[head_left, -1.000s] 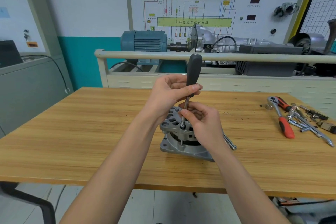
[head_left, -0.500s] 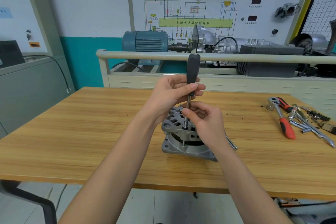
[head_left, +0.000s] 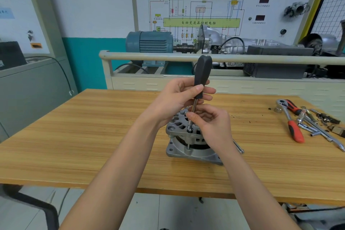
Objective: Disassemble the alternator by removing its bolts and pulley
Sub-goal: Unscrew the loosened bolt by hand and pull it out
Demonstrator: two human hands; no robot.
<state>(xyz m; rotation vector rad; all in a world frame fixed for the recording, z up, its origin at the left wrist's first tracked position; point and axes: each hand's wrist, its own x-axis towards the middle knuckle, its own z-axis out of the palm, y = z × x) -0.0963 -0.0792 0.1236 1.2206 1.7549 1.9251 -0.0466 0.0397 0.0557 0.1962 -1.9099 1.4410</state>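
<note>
A grey metal alternator (head_left: 186,147) stands on the wooden table (head_left: 74,145) near its front middle. A black-handled nut driver (head_left: 202,74) stands upright, its socket tip on a bolt (head_left: 190,129) at the alternator's upper rim. My left hand (head_left: 179,99) grips the lower part of the black handle between thumb and fingers. Lower down, my right hand (head_left: 212,125) pinches the steel shaft just above the socket. A long through bolt shows below the rim on the alternator's side.
A red-handled ratchet (head_left: 291,121), chrome extensions and sockets (head_left: 315,127) and small parts lie at the table's right. A loose long bolt (head_left: 238,147) lies right of the alternator. Behind the table stands a training bench with a rail (head_left: 261,59) and a blue motor (head_left: 149,43).
The left hand's thumb and fingers have shifted on the handle, as the driver turns a little. The driver and right hand stay on the same bolt.
</note>
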